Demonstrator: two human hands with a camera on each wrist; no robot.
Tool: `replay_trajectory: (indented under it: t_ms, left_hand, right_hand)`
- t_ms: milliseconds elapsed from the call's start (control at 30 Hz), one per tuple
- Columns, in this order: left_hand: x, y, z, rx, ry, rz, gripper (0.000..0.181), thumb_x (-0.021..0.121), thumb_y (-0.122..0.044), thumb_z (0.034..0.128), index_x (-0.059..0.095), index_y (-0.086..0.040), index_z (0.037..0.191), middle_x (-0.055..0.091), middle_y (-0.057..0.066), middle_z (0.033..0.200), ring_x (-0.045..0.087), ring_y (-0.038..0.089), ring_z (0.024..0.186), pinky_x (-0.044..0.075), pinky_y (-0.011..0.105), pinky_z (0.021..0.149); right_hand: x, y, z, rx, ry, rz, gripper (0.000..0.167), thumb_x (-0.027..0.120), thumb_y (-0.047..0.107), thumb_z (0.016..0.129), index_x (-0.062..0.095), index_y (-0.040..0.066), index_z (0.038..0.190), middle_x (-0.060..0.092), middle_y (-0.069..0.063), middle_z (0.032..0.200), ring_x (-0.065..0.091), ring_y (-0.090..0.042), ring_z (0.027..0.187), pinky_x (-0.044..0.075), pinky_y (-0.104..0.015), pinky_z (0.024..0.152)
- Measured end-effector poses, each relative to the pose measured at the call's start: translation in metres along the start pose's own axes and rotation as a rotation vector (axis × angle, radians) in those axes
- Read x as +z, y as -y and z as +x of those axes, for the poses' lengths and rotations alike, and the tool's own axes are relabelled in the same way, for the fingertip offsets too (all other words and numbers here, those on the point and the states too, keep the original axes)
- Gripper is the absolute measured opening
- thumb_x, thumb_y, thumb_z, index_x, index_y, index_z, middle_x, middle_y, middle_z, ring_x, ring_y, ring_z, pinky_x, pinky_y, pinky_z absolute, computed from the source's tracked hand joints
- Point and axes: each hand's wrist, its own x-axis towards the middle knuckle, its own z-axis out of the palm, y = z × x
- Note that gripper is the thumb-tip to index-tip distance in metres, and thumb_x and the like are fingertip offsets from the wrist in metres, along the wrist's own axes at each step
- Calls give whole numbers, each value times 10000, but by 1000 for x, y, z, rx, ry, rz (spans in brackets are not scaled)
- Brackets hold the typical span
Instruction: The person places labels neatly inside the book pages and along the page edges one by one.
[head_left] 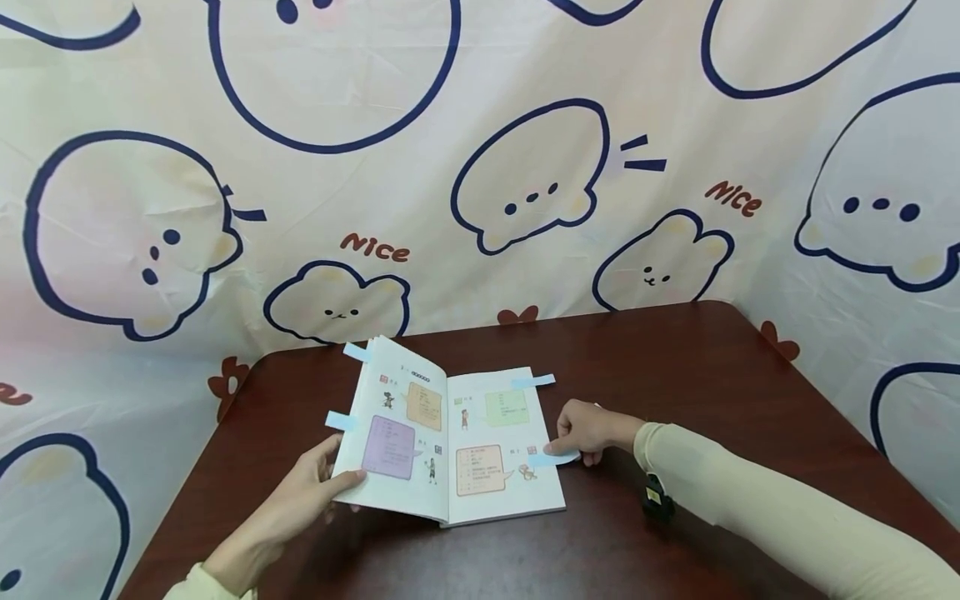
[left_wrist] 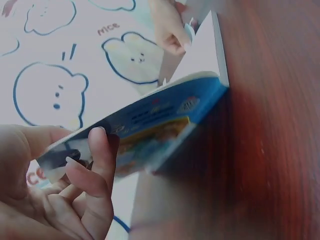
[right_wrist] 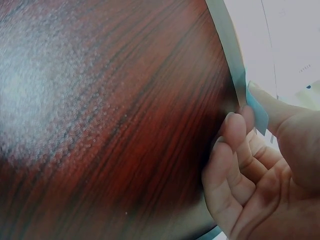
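An open book (head_left: 468, 504) lies on the dark brown table, its left side lifted and tilted. My left hand (head_left: 300, 492) holds the left side, thumb on the page and fingers behind. The left wrist view shows the blue back cover (left_wrist: 200, 97) near those fingers. At the book's right edge, my right hand (head_left: 588, 429) pinches the lower light-blue sticky tab (head_left: 567, 458) by the page edge. In the right wrist view the tab (right_wrist: 257, 112) shows between thumb and curled fingers. Another blue tab (head_left: 542, 381) sticks out above it, and two tabs (head_left: 341, 421) jut from the left edge.
The glossy wood-grain table (head_left: 637, 358) extends around the book. Behind it hangs a pale cloth (head_left: 420, 192) printed with bear outlines, covering the back and sides. A small black device (head_left: 657, 498) sits at the right wrist.
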Motion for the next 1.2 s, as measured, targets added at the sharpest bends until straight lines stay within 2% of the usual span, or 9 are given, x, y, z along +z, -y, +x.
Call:
replay_trajectory:
  t_ms: [133,233,333,467,633,733,833,1033,1200]
  left_hand:
    - [7,-12,1,43,22,-15,526,569,-126,989,374,12,1458,712,91,917,670,190,676,455,274,488]
    - [15,-19,4,76,52,-50,513,552,-107,977,368,16,1439,691,117,940,666,190,687,489,288,495]
    - [25,-28,8,110,79,-107,484,536,-90,967,358,16,1404,654,173,1038,657,200,712,531,307,518]
    - [45,-39,19,172,116,-165,450,519,-56,953,336,17,1358,604,292,1150,678,208,761,578,330,554]
    - [76,-48,40,245,205,-204,470,520,-22,951,294,3,1362,581,327,1139,676,211,730,599,340,575]
    - [92,-51,50,243,251,-204,469,521,-29,960,294,-24,1370,583,328,1150,677,215,761,611,365,593]
    - [106,-53,57,219,265,-182,482,521,-55,970,304,-54,1400,594,293,1118,661,192,792,616,394,605]
    - [131,-56,69,164,273,-146,567,552,-134,982,334,-141,1505,549,61,854,537,140,594,613,413,601]
    - [149,-49,77,162,272,-69,642,571,-155,957,354,-219,1559,617,121,852,566,157,586,598,413,554]
  right_hand:
    - [0,0,1,0,2,-1,442,771,271,907,565,124,545,503,30,468,504,-72,378,484,-238,412]
    - [-1,0,1,4,5,2,446,772,267,907,560,128,540,501,31,465,503,-72,377,480,-233,410]
    - [-2,2,0,16,8,-5,448,772,274,907,560,131,539,502,31,464,505,-75,380,475,-226,409]
    - [-3,2,0,23,14,-16,444,771,282,908,567,130,544,503,33,464,507,-76,387,473,-222,411]
    - [-3,1,0,18,23,-5,442,769,285,910,569,129,548,503,36,462,505,-75,384,471,-226,408]
    - [-3,2,0,-1,36,16,446,765,284,913,563,127,549,499,35,464,505,-81,385,475,-233,413]
    - [-4,2,1,-16,44,28,447,762,290,916,558,128,554,497,33,468,509,-83,391,487,-244,426]
    - [-7,0,0,2,27,10,417,766,302,911,592,122,577,524,22,482,514,-85,390,506,-271,431]
    - [-5,0,-1,-1,35,-3,421,763,329,911,600,137,574,530,37,474,514,-67,381,505,-265,426]
